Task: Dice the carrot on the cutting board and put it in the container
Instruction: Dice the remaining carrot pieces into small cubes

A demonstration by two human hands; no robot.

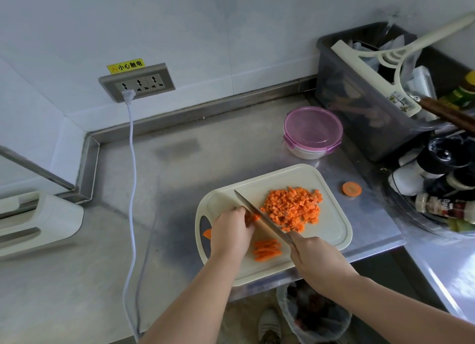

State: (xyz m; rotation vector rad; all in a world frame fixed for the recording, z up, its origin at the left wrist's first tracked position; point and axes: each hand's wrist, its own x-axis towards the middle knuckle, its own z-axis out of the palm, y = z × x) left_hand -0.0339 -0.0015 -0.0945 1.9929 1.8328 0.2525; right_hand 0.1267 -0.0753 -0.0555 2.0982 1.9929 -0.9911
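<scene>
Blade beside my left knuckles, next cut falls on the held sticks.
My left hand curls over carrot sticks at the cutting board's left end. My right hand clenches the knife just right of them. The diced pile lies beyond the blade, and the lidded container sits behind the board.

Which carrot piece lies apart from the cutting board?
The round slice, alone on the steel counter right of the board; the diced pile and strips lie on it.
</scene>
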